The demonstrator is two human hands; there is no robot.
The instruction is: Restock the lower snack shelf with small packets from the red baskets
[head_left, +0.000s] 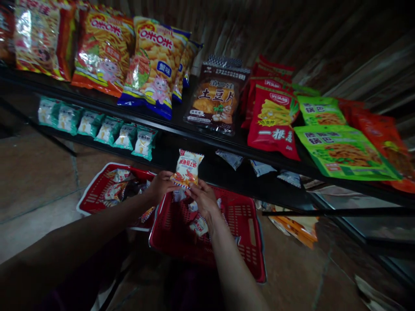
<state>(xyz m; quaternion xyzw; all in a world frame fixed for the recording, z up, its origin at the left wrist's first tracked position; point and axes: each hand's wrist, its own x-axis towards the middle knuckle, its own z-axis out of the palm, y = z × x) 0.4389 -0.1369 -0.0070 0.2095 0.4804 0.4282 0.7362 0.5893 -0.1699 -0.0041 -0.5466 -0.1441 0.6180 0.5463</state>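
Between my two hands is a small white snack bag (187,167) with red lettering, its printed front facing me. My left hand (164,185) pinches its lower left corner, and my right hand (203,196) grips its lower right edge. The bag is held upright in front of the lower shelf, above a red shopping basket (241,211). A few small snack packs (199,226) lie in that basket, partly hidden by my right forearm. To the left, a second red basket (94,190) holds several more packs, some covered by my left arm.
A row of small teal snack packs (110,129) stands on the lower shelf at left. Larger bags line the upper shelf (155,123), among them a brown chip bag (216,99) and a red bag (274,123). Orange packaging (296,226) lies low at right, by a black bar.
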